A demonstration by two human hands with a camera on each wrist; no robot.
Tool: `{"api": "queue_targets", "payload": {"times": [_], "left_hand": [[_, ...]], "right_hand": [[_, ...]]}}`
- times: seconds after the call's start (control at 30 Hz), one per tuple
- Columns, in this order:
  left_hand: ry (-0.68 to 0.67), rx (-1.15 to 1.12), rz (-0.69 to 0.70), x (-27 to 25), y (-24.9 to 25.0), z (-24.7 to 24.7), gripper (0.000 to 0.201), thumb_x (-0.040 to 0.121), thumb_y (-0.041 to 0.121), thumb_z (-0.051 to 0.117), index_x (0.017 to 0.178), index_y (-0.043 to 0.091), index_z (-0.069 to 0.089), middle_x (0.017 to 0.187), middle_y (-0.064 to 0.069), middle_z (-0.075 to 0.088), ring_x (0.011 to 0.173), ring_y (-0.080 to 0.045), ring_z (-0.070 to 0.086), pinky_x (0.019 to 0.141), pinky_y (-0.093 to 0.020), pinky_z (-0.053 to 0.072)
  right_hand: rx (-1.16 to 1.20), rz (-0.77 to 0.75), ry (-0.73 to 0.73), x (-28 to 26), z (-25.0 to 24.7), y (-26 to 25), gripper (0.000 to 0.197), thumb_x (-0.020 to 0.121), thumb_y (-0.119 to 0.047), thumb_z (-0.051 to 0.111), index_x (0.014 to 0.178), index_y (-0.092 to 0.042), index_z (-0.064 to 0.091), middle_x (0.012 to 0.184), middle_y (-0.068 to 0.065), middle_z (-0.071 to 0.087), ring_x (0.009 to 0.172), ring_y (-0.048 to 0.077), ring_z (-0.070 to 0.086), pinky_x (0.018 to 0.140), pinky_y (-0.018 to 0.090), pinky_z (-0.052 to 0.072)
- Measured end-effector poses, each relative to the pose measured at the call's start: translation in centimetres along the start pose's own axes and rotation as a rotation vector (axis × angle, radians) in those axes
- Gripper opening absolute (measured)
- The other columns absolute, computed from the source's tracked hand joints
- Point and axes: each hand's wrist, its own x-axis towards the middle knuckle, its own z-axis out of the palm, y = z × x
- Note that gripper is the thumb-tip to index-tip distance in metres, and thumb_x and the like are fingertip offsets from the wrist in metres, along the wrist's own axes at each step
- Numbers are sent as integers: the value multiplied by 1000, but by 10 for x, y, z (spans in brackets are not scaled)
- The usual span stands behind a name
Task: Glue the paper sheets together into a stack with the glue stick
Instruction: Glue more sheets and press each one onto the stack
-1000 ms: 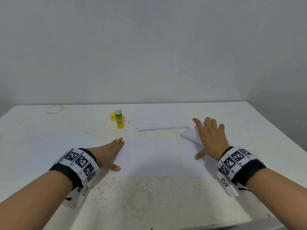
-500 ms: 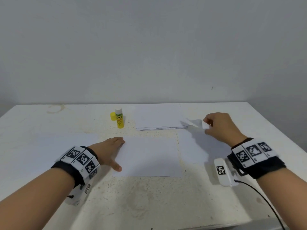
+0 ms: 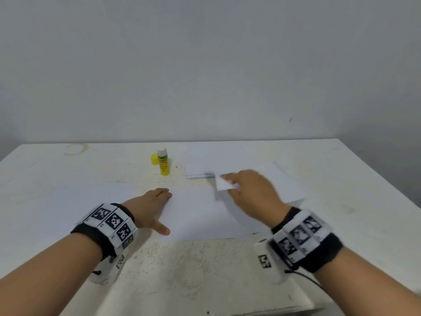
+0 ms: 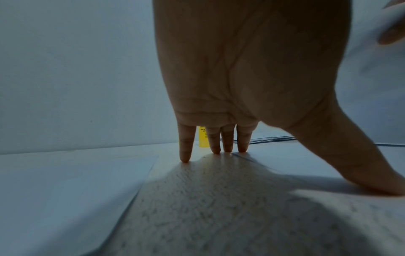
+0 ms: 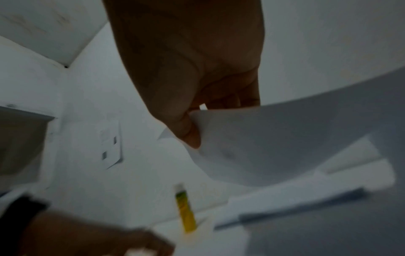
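Pinching one corner of a loose sheet [image 3: 280,179] between thumb and curled fingers, the right hand [image 3: 252,192] holds that corner lifted above the sheet in the middle [image 3: 200,215]; the right wrist view shows the thumb [image 5: 186,131] pressed on the paper's corner while the rest of it sags and curves away below. The hand is blurred in the head view, so it looks to be in motion. The left hand [image 3: 150,208] lies flat with fingers straight, its fingertips [image 4: 228,147] and thumb resting at the left edge of the middle sheet, pinning it to the table [image 3: 205,270].

Beyond the hands, the glue stick [image 3: 163,161] stands upright and uncapped toward the back of the table, its yellow cap [image 3: 154,159] just beside it, and a pile of paper [image 3: 216,160] lies to its right. Another single sheet [image 3: 75,197] lies flat at the left.

The step in hand seems to be laying the held sheet onto the pinned one (whether glue is already on it cannot be told). To do it well, line up one edge first, let the paper roll down from that edge, and keep the left hand pressing so the lower sheet does not slide. A one-corner pinch lets the sheet swing, so it may land askew.
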Motion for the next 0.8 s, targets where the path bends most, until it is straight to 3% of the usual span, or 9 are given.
{"api": "queue_targets", "payload": {"times": [0.07,0.17,0.27,0.37,0.47,0.57,0.67,0.8], "left_hand": [[-8,-2,-2,0,0,0,111,77,60,68,153,15,1,161,2,-2,147,-16,8,118,-34,19],[-26,-6,-7,-1,1,1,105,82,60,62,153,15,0,161,1,-4,147,-17,6,118,-33,16],[9,-84,-18,-1,4,1,77,97,48,44,153,11,7,161,-4,0,148,-20,5,118,-32,10],[48,-179,-25,0,6,3,61,101,38,35,152,9,17,161,-9,9,148,-23,9,117,-32,10],[62,-196,-41,-1,9,9,65,99,46,34,152,11,18,160,-8,11,147,-23,11,118,-33,12],[70,-203,-59,2,10,11,65,99,47,29,151,9,20,160,-10,13,147,-24,12,119,-36,13],[25,-126,-87,3,11,6,79,93,65,19,148,9,24,158,-8,18,145,-22,17,118,-38,17],[35,60,-86,-1,18,7,86,92,60,43,152,9,8,161,-4,3,146,-19,12,116,-36,21]], "right_hand": [[-103,-57,-135,2,26,-16,37,99,-30,42,134,-21,51,117,7,60,112,26,50,85,32,40],[-162,-111,-227,7,51,-33,33,101,-27,36,124,-11,54,110,10,59,103,27,50,76,33,37],[-162,-164,-272,8,62,-49,30,99,-23,39,117,-8,57,107,13,59,101,28,52,71,30,33],[-149,-179,-351,7,65,-55,32,99,-26,43,120,-6,57,111,14,59,104,29,53,76,33,38],[-157,-202,-442,8,62,-53,35,97,-28,49,122,-4,54,117,15,57,110,29,52,86,35,41],[-172,-235,-513,7,59,-46,52,94,-36,56,138,-9,44,133,12,51,124,27,45,99,34,36],[-138,-248,-545,6,60,-41,67,90,-43,60,146,-16,35,143,7,45,132,23,38,108,34,32],[-39,-242,-480,2,42,-34,75,84,-49,66,146,-20,36,145,2,43,134,19,35,110,34,30]]}}
